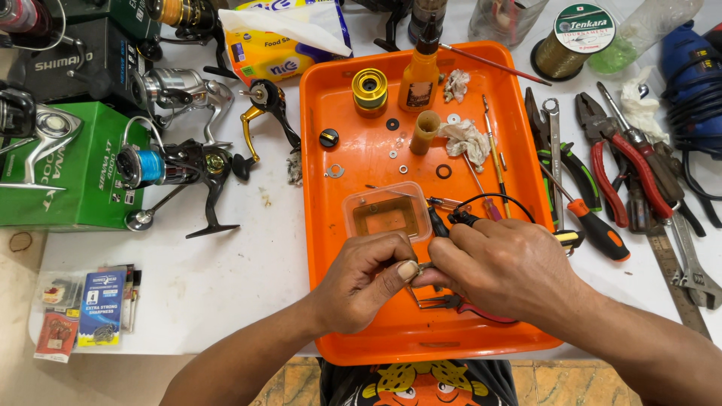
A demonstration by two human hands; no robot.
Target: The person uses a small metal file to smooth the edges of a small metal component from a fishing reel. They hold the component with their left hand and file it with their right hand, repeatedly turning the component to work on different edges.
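Fingers of the left hand point(368, 274) and right hand point(500, 267) pinched together on a small metal part point(423, 267), too tiny to identify, low over the orange tray point(338, 90). Just behind them sat a clear tub point(387, 212) holding brownish liquid. Elsewhere the tray carried a gold spool point(370, 90), an orange bottle point(420, 75), washers point(398, 146), rags point(468, 139) and red pliers point(466, 307).

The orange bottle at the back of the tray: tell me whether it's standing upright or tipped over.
Upright. The orange bottle stands on its base on the orange tray, dark nozzle pointing up, beside the gold spool.
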